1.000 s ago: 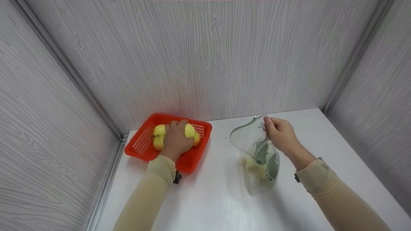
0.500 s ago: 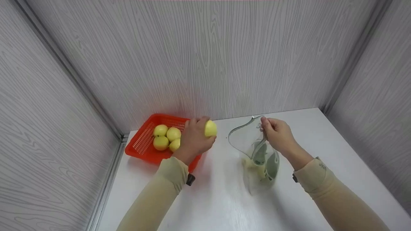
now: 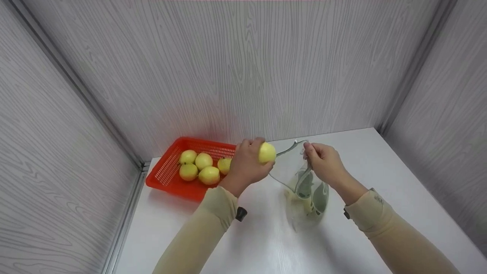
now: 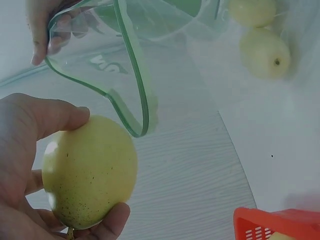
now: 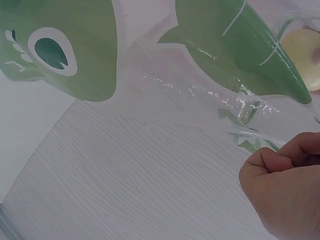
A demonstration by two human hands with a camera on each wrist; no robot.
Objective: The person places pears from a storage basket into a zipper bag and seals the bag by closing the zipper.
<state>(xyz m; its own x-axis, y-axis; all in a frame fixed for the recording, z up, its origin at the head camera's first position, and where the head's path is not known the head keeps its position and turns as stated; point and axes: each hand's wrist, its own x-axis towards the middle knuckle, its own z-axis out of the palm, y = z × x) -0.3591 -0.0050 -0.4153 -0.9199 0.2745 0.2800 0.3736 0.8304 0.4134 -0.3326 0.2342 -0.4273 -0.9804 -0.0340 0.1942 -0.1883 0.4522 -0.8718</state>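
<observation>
My left hand (image 3: pixel 248 161) grips a yellow pear (image 3: pixel 267 153) in the air between the basket and the bag. Close up in the left wrist view, the held pear (image 4: pixel 90 172) has dark specks and its stem points down, near the bag's green-edged mouth. With thumb and fingers, my right hand (image 3: pixel 325 161) pinches the rim of a clear zip bag (image 3: pixel 320 198) printed with green shapes, keeping its mouth spread. Pale pears (image 4: pixel 265 52) show through the plastic low in the bag. In the right wrist view the green print (image 5: pixel 80 50) fills the top.
A red plastic basket (image 3: pixel 156 182) stands at the left of the white table (image 3: pixel 262 243), against the back panel. Several yellow pears (image 3: pixel 188 172) lie in it. Grey wood-grain panels (image 3: pixel 243 68) rise behind and on both sides.
My left hand has lifted a pear out of the basket and carried it right, up to the bag's mouth. My right hand keeps its pinch on the bag, shifted slightly left.
</observation>
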